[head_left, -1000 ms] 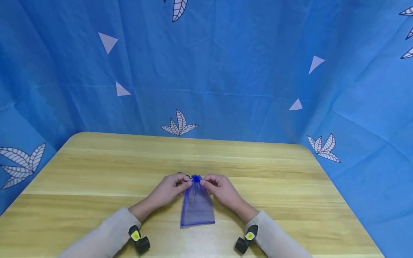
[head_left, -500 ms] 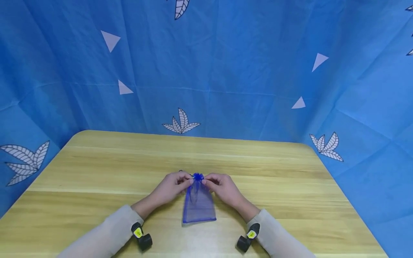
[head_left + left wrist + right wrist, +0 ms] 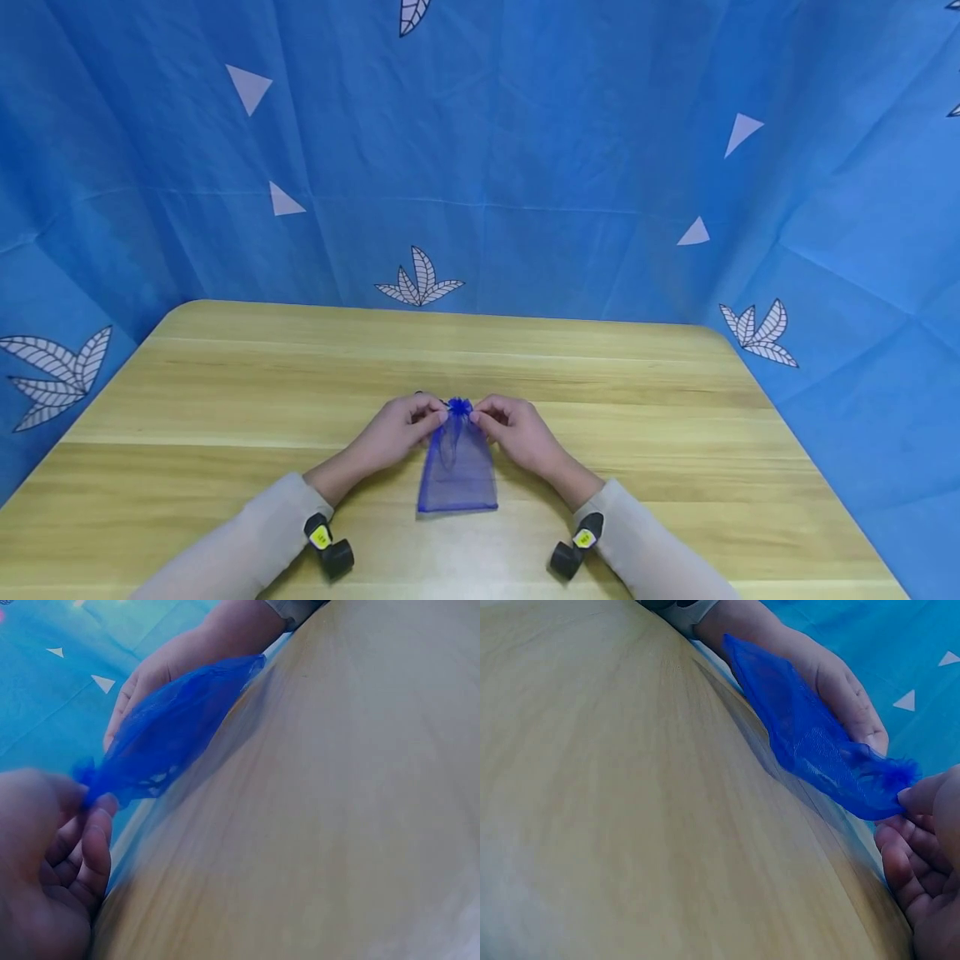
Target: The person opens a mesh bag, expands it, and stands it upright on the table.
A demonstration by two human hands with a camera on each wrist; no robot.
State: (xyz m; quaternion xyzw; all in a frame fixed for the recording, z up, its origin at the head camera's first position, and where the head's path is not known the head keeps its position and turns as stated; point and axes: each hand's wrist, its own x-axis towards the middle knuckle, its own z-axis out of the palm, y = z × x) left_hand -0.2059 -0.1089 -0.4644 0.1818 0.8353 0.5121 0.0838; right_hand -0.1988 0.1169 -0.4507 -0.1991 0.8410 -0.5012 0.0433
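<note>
A sheer blue drawstring pouch point(image 3: 459, 479) hangs between the two hands, its neck gathered into a small ruffle at the top. At the left side of that neck, my left hand point(image 3: 399, 429) pinches between thumb and forefinger. My right hand point(image 3: 521, 433) pinches the opposite side in the same way. In the left wrist view the pouch point(image 3: 180, 727) slants above the table, with its lower end tilted up. The right wrist view shows the pouch point(image 3: 802, 735) with a shadow beneath it. A thin cord loop shows through the mesh; no contents can be made out.
The wood-grain table point(image 3: 262, 375) stretches out around the hands. A blue curtain point(image 3: 480, 150) with leaf and triangle prints hangs behind and beside it. Black wrist cameras point(image 3: 330, 550) sit at both cuffs.
Both hands keep their pinch on the pouch's neck and have hardly moved. The pouch's lower end has swung slightly, and the whole view has shifted a little.
</note>
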